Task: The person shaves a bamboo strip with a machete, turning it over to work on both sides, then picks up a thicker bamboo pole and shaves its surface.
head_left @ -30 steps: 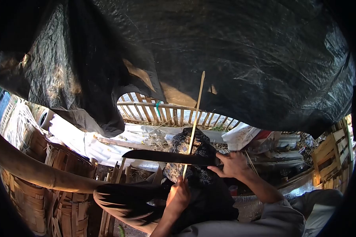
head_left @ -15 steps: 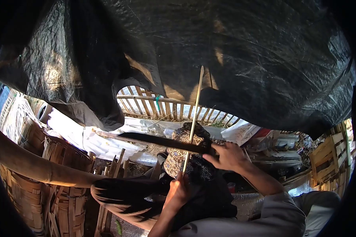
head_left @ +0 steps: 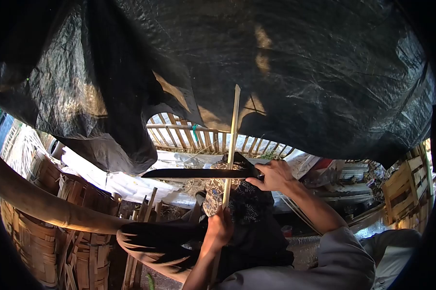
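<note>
My left hand (head_left: 220,227) is closed around the lower part of a long, pale bamboo strip (head_left: 234,126), which stands nearly upright in front of me. My right hand (head_left: 276,176) grips the handle of a machete (head_left: 194,173). Its long dark blade lies level, pointing left, and crosses the strip above my left hand. Whether the edge is cutting into the strip cannot be made out. Behind the strip, a brown and black patterned cloth (head_left: 213,197) covers part of my lap or knee.
A black plastic sheet (head_left: 314,82) hangs overhead and in front. Woven bamboo baskets (head_left: 87,251) stand at left beside a thick bamboo pole (head_left: 58,208). Beyond is a slatted bamboo fence (head_left: 179,133). A wooden crate (head_left: 405,186) sits at right.
The machete has swung from tilted to level, its handle end rising. The bamboo strip's top has shifted left, and more of its lower end shows below my left hand.
</note>
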